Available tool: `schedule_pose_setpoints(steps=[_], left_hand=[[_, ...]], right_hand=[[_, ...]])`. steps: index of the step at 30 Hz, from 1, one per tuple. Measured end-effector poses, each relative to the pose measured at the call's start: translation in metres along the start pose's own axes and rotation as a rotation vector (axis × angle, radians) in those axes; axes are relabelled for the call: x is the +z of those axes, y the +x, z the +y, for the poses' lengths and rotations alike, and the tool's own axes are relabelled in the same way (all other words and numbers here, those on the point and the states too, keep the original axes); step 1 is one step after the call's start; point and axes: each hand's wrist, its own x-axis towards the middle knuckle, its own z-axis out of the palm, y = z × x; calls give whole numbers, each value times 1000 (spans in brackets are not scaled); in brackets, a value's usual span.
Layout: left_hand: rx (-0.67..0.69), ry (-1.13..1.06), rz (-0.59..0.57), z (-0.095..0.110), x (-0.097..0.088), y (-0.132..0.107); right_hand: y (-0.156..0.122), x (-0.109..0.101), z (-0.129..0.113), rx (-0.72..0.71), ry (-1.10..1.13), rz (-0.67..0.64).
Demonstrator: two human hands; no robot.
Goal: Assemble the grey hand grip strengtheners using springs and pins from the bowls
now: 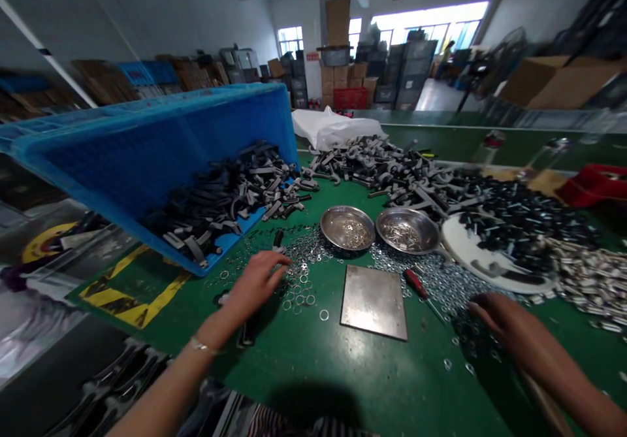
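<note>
My left hand (259,277) is low over scattered thin metal rings (301,296), its thumb and fingers apart. Just beyond its fingers is a small black-handled part (278,238), partly hidden by the hand. My right hand (512,329) is at the near edge of a spread of small metal nuts (453,287), thumb and fingertips close together; anything between them is hidden. Between the hands lie a square metal plate (375,301) and a red-handled screwdriver (416,283). Behind the plate, one steel bowl (336,228) holds small ring-like pieces and another bowl (426,244) holds small pins.
A tipped blue crate (147,143) with dark-handled wrench parts (230,195) stands left. More wrench parts (386,162) are heaped at the back. On the right are a white dish (455,241), black-handled pieces (529,211), silvery pieces (592,280) and a red bin (592,185).
</note>
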Motion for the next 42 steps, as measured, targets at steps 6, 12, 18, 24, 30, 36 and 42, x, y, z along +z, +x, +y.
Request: schedule_pose_setpoints(steps=[6, 12, 18, 24, 30, 36, 42], left_hand=[[216, 81, -351, 125, 117, 106], [117, 199, -407, 148, 162, 157], [161, 216, -448, 155, 164, 167], [202, 184, -477, 152, 164, 170], [227, 80, -436, 147, 139, 165], [169, -391, -271, 143, 118, 81], [-442, -1306, -290, 145, 135, -14]], right_hand=[[96, 56, -60, 113, 198, -41], [92, 58, -40, 279, 562, -50], [51, 47, -50, 437, 1148, -72], [21, 58, -75, 490, 1515, -76], [-8, 60, -102, 475, 1623, -108], [-33, 65, -118, 420, 1551, -153], [-46, 79, -146, 390, 1519, -363]])
